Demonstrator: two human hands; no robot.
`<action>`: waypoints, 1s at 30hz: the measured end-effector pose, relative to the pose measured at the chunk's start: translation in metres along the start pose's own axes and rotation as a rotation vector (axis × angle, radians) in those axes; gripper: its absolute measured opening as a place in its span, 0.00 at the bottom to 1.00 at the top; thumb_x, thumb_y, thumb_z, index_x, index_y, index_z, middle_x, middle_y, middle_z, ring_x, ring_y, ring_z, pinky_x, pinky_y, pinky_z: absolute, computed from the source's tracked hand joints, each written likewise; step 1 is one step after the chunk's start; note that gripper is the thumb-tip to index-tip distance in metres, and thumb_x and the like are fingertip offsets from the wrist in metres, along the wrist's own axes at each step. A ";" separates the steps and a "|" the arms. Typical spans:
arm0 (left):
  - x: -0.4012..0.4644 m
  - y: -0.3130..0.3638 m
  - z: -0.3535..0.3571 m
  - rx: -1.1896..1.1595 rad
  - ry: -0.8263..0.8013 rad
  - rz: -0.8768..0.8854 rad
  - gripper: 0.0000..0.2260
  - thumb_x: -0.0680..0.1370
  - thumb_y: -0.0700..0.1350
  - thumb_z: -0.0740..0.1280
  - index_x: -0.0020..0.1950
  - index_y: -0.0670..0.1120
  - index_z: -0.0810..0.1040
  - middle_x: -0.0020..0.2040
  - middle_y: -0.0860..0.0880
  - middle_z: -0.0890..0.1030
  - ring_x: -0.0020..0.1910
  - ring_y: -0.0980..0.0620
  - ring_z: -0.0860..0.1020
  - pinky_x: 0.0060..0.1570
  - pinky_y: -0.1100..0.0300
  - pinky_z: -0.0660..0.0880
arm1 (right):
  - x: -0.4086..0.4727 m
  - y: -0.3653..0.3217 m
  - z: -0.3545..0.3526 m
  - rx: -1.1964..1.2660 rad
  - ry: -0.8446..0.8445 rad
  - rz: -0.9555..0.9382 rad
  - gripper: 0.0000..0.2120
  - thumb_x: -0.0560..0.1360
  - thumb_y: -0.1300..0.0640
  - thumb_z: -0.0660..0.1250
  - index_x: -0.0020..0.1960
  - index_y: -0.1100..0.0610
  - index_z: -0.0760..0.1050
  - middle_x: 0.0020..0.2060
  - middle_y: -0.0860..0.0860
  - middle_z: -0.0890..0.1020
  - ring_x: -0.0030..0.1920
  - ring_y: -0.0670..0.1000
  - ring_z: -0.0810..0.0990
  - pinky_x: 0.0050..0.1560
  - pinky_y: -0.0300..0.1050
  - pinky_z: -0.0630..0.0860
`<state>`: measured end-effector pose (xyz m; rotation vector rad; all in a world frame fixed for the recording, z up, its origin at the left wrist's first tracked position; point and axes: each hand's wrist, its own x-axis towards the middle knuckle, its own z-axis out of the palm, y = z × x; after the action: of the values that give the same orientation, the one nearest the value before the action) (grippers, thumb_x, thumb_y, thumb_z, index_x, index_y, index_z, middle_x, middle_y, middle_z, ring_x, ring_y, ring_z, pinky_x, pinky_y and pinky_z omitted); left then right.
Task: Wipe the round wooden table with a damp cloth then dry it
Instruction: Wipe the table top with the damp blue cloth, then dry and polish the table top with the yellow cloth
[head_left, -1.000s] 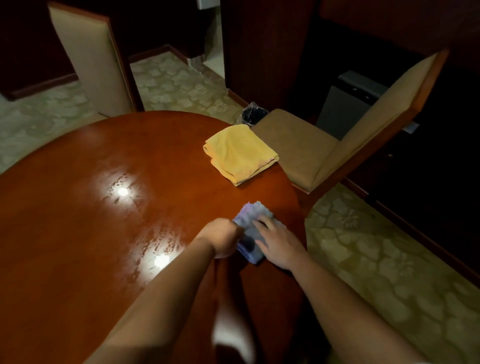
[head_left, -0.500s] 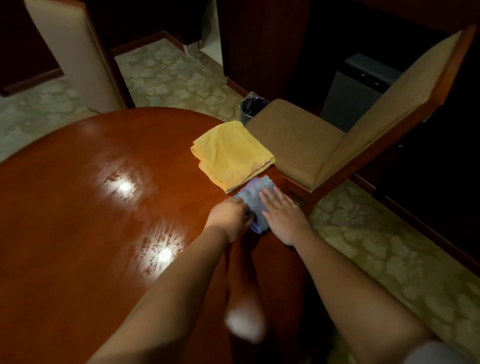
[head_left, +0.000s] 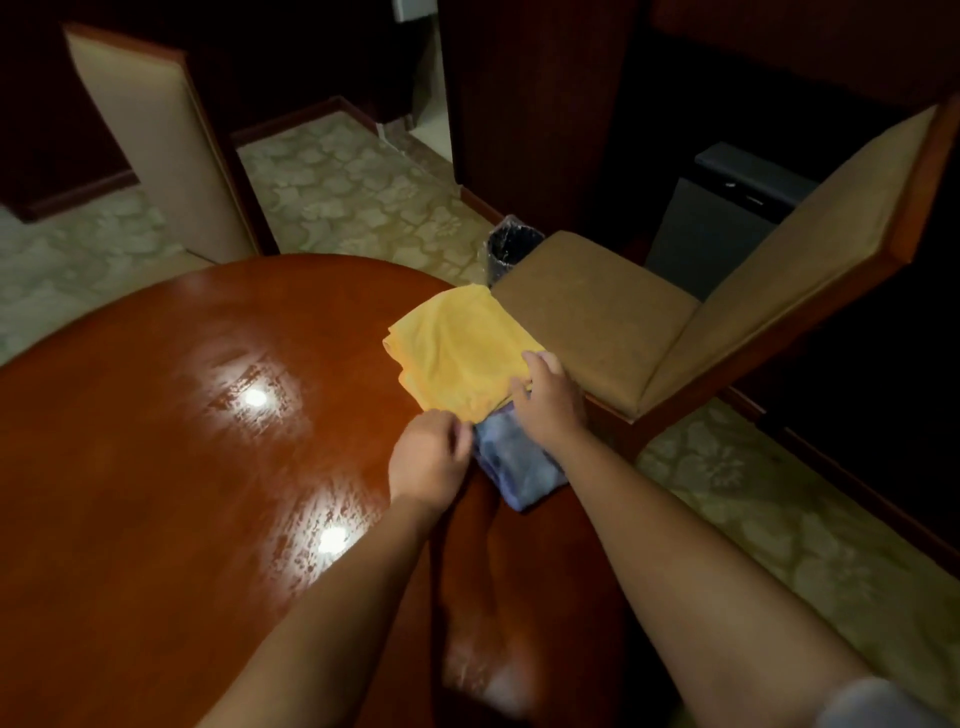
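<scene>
The round wooden table (head_left: 156, 441) shines with wet streaks around two lamp reflections. A folded blue-purple cloth (head_left: 514, 467) lies near its right edge. My left hand (head_left: 431, 457) has curled fingers at the cloth's left edge; whether they pinch it is hidden. A folded yellow cloth (head_left: 457, 348) lies just beyond, touching the blue one. My right hand (head_left: 548, 397) reaches over the blue cloth, its fingers on the yellow cloth's near right corner.
A tan upholstered chair (head_left: 597, 306) stands against the table's right side. Another chair back (head_left: 150, 135) rises beyond the far edge. A small dark bin (head_left: 509, 249) and a grey appliance (head_left: 727, 218) stand on the patterned carpet behind.
Both hands slid the blue cloth forward along the table's right edge until it met the yellow cloth. My right hand then moved off the blue cloth onto the yellow one.
</scene>
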<state>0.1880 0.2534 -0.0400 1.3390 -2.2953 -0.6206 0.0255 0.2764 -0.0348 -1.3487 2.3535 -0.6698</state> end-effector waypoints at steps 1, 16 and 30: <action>0.007 0.004 -0.005 -0.059 0.045 -0.187 0.11 0.78 0.48 0.62 0.39 0.43 0.71 0.38 0.46 0.73 0.37 0.47 0.71 0.35 0.55 0.65 | 0.007 -0.004 0.001 0.027 0.009 0.053 0.23 0.80 0.51 0.59 0.73 0.56 0.64 0.72 0.55 0.64 0.68 0.58 0.66 0.66 0.50 0.64; 0.082 0.012 -0.014 -0.825 -0.082 -0.781 0.14 0.77 0.42 0.67 0.61 0.41 0.75 0.59 0.44 0.79 0.56 0.41 0.77 0.55 0.48 0.76 | 0.038 -0.023 0.001 0.030 -0.037 0.259 0.19 0.78 0.58 0.60 0.68 0.56 0.65 0.66 0.58 0.68 0.62 0.61 0.71 0.59 0.50 0.70; 0.047 0.014 -0.128 -1.132 -0.128 -0.668 0.20 0.73 0.43 0.57 0.63 0.43 0.73 0.53 0.41 0.80 0.52 0.39 0.78 0.47 0.51 0.76 | 0.000 -0.075 -0.036 1.043 -0.436 0.534 0.32 0.77 0.32 0.53 0.66 0.57 0.70 0.57 0.55 0.79 0.59 0.56 0.77 0.60 0.55 0.75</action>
<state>0.2279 0.1964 0.0782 1.3664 -1.0543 -1.8631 0.0599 0.2523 0.0369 -0.3292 1.4859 -1.0577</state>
